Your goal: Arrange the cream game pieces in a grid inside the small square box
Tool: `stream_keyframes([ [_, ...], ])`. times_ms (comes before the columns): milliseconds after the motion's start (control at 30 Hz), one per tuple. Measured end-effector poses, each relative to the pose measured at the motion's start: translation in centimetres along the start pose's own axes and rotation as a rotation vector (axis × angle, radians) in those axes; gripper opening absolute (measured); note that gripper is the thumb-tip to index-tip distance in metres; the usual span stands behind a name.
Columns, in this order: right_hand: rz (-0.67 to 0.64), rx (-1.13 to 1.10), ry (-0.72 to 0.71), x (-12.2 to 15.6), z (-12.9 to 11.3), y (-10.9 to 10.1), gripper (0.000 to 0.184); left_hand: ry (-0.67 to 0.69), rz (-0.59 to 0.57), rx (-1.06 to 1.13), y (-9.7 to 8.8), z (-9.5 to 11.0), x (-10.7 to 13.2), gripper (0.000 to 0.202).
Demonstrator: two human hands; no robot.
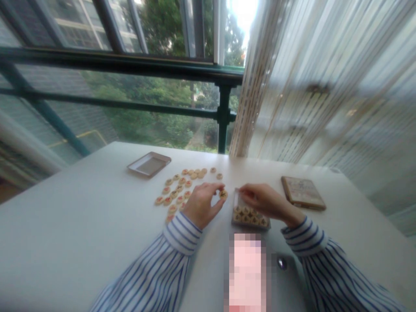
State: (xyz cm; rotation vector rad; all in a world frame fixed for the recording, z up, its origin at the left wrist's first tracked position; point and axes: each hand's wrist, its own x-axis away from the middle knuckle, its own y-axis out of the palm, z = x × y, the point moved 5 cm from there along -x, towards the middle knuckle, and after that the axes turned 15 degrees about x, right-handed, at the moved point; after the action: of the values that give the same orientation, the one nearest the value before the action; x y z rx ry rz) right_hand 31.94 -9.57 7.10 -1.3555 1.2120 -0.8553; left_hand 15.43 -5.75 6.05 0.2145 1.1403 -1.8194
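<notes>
My left hand [204, 203] pinches a round wooden game piece [223, 194] between thumb and fingers, just left of a small box [249, 214]. That box is partly filled with several similar pieces. My right hand [263, 200] rests on the box's far edge, fingers curled against it. Several loose wooden discs [182, 186], marked in red or dark, lie scattered on the white table [81, 234] to the left of my left hand.
An open lid or shallow tray [149, 164] lies at the back left of the table. A folded wooden board [303, 192] sits at the right. A window railing [130, 106] and a sheer curtain [325, 82] stand behind. A small dark round object [281, 262] lies near me.
</notes>
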Motion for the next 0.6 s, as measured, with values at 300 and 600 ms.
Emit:
stream_keyframes([
  [300,0.053,-0.041,-0.008,0.8,1.1,0.5,0.022,0.018,-0.064,0.033,2.1,0.6,-0.5,0.029],
  [600,0.093,-0.094,-0.007,1.4,1.7,0.5,0.019,0.045,-0.093,0.057,3.1,1.0,-1.5,0.028],
])
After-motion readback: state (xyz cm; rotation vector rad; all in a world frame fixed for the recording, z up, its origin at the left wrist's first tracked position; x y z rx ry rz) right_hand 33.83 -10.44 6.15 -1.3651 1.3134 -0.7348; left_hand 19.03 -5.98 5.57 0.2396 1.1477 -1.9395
